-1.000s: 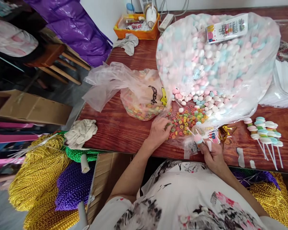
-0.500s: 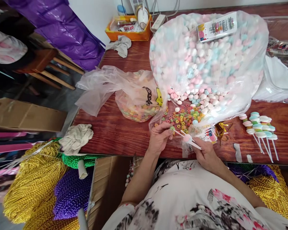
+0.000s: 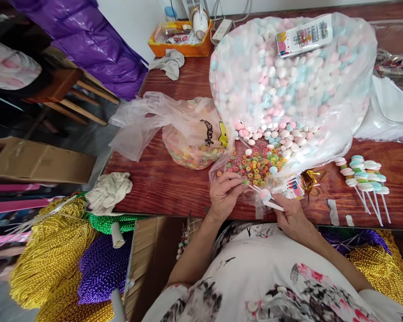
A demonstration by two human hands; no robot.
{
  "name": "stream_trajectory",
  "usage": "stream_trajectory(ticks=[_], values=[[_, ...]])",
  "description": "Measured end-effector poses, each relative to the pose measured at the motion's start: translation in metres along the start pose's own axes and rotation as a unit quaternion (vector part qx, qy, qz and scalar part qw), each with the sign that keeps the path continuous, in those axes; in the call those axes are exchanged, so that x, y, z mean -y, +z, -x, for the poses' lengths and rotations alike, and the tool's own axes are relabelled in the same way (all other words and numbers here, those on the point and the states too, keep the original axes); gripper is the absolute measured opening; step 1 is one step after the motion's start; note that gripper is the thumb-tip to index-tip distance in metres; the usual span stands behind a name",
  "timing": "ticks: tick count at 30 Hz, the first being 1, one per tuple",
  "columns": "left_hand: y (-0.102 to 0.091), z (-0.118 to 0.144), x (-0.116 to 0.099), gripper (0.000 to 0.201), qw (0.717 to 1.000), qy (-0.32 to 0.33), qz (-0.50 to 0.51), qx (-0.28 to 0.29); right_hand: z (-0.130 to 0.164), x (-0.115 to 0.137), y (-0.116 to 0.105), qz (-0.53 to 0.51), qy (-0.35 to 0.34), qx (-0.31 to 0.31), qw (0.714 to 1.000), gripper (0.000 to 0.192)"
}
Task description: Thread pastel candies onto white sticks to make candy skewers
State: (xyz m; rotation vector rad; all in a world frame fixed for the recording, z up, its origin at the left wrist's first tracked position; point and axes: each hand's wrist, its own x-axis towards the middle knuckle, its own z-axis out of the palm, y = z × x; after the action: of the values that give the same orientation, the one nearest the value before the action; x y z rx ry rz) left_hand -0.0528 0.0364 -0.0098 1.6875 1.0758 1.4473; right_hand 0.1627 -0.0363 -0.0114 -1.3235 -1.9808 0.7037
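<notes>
My right hand (image 3: 290,213) grips a white stick (image 3: 272,204) with a pink round candy (image 3: 264,194) threaded on it. The stick points left toward my left hand (image 3: 225,193), whose fingertips pinch a small green ring candy (image 3: 246,181) at the stick's tip. Both hands hover at the near edge of the wooden table (image 3: 174,183). Just beyond them lies a spill of coloured ring candies (image 3: 255,164) on clear plastic. A huge clear bag of pink, blue and white round candies (image 3: 289,85) opens toward it.
A smaller bag of ring candies (image 3: 195,138) stands left of the spill. Several finished candy sticks (image 3: 364,176) lie at the right. An orange tray (image 3: 181,40) and a grey rag (image 3: 169,62) sit at the back. Gold, purple and green bead strings (image 3: 63,255) pile at lower left.
My left hand left the ring pile with a green ring and came to the stick's tip. My right hand tilted the stick leftward. The view shifted slightly.
</notes>
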Motion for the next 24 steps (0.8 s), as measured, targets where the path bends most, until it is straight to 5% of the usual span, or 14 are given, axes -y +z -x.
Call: stream_trajectory(ticks=[8, 11, 16, 24], values=[[0.01, 0.004, -0.003, 0.012, 0.999, -0.012, -0.025, -0.025, 0.0, 0.003, 0.009, -0.034, 0.051, 0.003, 0.998, 0.019], [0.014, 0.0, -0.005, 0.009, 0.993, -0.081, 0.062, -0.055, 0.003, 0.003, 0.013, -0.082, 0.022, -0.016, 0.996, 0.02], [0.024, -0.006, -0.01, 0.015, 0.938, -0.212, 0.252, -0.105, 0.008, -0.001, 0.025, -0.157, 0.036, -0.048, 0.986, 0.026], [0.03, 0.002, 0.002, 0.01, 0.975, -0.089, 0.168, -0.118, 0.005, 0.007, 0.047, -0.329, 0.131, -0.022, 0.935, 0.03]])
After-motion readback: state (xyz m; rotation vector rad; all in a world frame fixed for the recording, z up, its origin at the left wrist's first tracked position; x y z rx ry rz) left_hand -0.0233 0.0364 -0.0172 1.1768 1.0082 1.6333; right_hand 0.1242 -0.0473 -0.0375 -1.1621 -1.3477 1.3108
